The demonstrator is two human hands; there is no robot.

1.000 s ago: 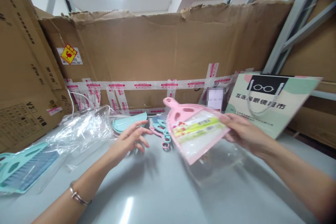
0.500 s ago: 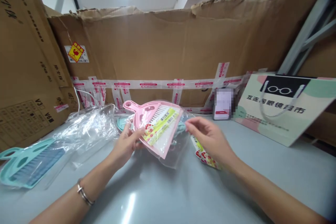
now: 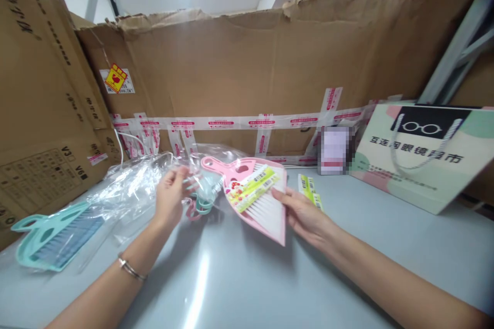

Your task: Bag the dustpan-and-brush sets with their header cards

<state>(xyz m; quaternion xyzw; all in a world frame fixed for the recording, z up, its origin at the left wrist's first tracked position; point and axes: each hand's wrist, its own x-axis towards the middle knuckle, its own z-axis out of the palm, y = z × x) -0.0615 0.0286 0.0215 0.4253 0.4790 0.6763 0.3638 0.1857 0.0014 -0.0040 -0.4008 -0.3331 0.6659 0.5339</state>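
Observation:
My right hand [image 3: 304,214] grips the lower right edge of a pink dustpan and brush set [image 3: 258,196] with a colourful label, held tilted above the grey table [image 3: 247,288]. My left hand [image 3: 170,196] pinches the clear plastic bag [image 3: 200,164] that lies round the pink handle. Just under the bag, between my hands, lie small pink and teal handles [image 3: 198,205]. A bracelet [image 3: 131,269] is on my left wrist.
A teal dustpan and brush set [image 3: 56,234] lies at the left beside crumpled clear bags [image 3: 127,190]. Loose labels [image 3: 311,190] lie right of the pink set. Cardboard boxes [image 3: 247,72] wall the back and left. A paper shopping bag [image 3: 424,151] leans at the right.
My right hand has taken the pink set by its lower edge and shifted it right. My left hand let go of the set and now pinches the clear bag. The labels lie on the table.

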